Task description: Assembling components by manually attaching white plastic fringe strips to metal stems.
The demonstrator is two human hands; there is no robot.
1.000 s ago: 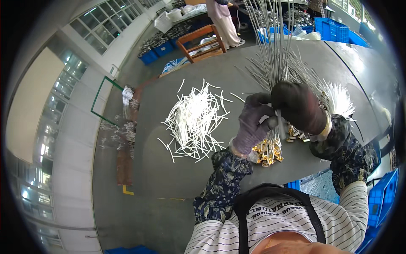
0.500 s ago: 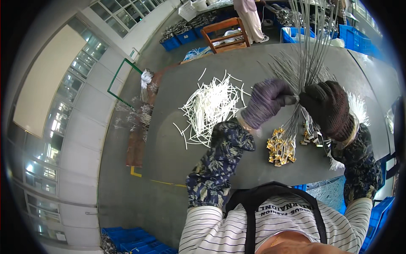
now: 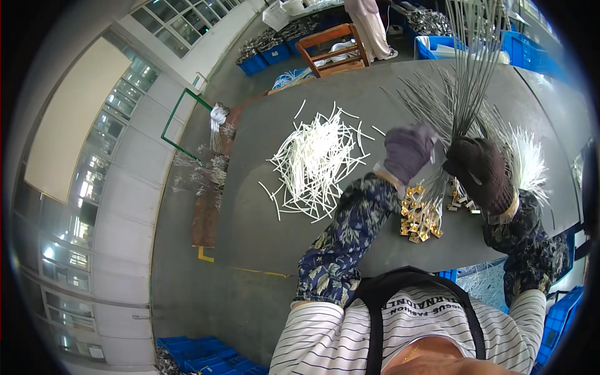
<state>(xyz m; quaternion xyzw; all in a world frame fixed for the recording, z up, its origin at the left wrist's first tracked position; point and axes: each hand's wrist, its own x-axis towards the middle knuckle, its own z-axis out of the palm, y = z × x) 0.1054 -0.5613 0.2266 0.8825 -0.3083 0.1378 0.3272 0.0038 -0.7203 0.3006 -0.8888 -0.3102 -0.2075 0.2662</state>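
My right hand (image 3: 480,174), in a dark knitted glove, is closed round a tall bundle of thin grey wires (image 3: 470,75). The wires fan out upward above the fist. Below it they run down to gold-coloured metal end pieces (image 3: 420,215) near the table's front edge. My left hand (image 3: 409,152), in a purple-grey glove, is curled closed just left of the bundle, apart from it. Whatever its fingers may hold is too small to make out. Left of that hand lies a loose pile of short white tubes (image 3: 315,165).
More grey wires (image 3: 425,103) lie spread behind the bundle on the dark table (image 3: 256,134). White-ended strands (image 3: 528,159) rest at the right. Beyond the far edge stand a wooden chair (image 3: 334,50), blue crates (image 3: 525,53) and a person (image 3: 369,28).
My left hand has come away from the bundle and moved down slightly, its wrist turned. My right hand has lowered a little, still gripping the wires.
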